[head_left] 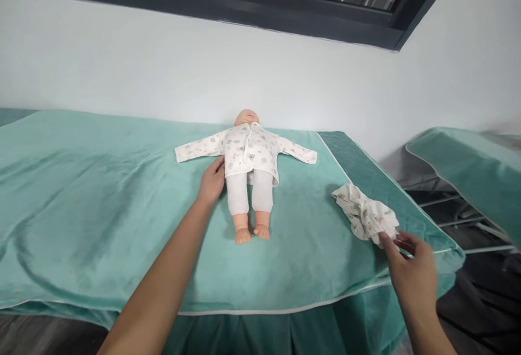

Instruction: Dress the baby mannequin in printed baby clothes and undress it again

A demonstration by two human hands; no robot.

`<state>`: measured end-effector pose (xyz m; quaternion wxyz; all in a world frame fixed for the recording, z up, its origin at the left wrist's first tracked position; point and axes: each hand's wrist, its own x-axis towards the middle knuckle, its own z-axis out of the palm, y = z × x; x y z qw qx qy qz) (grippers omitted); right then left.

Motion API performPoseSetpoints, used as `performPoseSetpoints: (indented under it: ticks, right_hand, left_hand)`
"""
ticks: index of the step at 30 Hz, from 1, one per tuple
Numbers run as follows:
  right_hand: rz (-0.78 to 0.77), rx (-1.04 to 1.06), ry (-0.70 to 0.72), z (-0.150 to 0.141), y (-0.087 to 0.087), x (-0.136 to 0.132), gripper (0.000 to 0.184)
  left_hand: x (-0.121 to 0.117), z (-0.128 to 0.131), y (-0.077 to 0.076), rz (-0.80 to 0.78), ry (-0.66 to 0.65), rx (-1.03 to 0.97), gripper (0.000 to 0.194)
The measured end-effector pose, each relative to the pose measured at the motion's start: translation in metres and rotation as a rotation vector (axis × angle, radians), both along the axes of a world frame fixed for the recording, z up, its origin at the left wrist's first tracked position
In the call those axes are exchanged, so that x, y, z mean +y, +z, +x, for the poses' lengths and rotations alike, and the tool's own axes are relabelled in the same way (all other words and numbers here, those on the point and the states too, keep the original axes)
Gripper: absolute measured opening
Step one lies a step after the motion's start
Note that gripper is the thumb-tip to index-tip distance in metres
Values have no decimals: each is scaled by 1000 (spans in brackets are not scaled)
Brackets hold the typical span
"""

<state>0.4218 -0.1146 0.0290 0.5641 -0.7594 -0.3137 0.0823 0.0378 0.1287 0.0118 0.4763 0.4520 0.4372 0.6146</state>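
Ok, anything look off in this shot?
The patterned cloth by the right hand is bunched up, unlike the spread-out shirt on the doll. Also, no doll hands show at the cuffs. No spill or damage visible.

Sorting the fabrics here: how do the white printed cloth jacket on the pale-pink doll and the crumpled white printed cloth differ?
Pose: the jacket lies spread, sleeves out; the crumpled cloth is bunched up.
Place: the jacket is on the doll; the crumpled cloth is apart from it, with the right hand at its near end.
Size: as they lie, the jacket covers more area than the crumpled cloth.
Shared: both are white with small scattered prints.
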Motion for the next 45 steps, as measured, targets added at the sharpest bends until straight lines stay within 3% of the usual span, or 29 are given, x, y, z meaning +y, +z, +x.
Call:
performPoseSetpoints:
  ticks: [3, 6, 9, 12, 15, 20, 23, 25, 29, 33, 37, 39, 42, 45]
  right_hand:
    - [-151, -241, -4, 10, -4, 17, 38]
    - [-164, -380, 97, 0, 4, 40, 32]
    - [-154, -309, 220, -26, 28, 60, 23]
    - [-43, -273, 403, -62, 62, 77, 24]
    - [68, -231, 578, -102, 96, 91, 21]
    - [140, -146, 851, -164, 141, 106, 18]
    - [132, -106, 962, -194, 162, 110, 17]
    - [134, -104, 1015, -209, 175, 111, 18]
    - [145, -121, 1134, -227, 199, 108, 25]
    - [137, -9, 1330, -230, 221, 100, 40]
    - [210, 11, 1487, -225, 239, 92, 49]
    - [238, -31, 1500, -222, 246, 90, 50]
    - [235, -101, 1436, -219, 252, 89, 50]
    - [204, -130, 1357, -219, 252, 91, 51]
  left_hand:
    - [-10, 0, 2, 54, 27, 151, 31]
    - [-19, -2, 2, 70, 47, 206, 34]
    - [-28, -2, 0, 92, 111, 205, 36]
    - [-41, 0, 5, 149, 163, 238, 38]
    - [-62, 5, 29, 214, 95, 221, 39]
    - [-110, 16, 105, 189, -362, 2, 54]
    - [-127, 16, 140, 242, -420, 46, 64]
    - [-129, 11, 151, 285, -334, 110, 59]
    - [-128, -3, 162, 344, -182, 144, 30]
    - [-134, -13, 180, 465, -136, -12, 18]
    - [-145, -15, 204, 459, -170, -168, 18]
    - [-149, -15, 215, 484, -197, -188, 23]
    - [-149, -16, 227, 550, -233, -99, 45]
    - [-144, -15, 227, 655, -289, 43, 39]
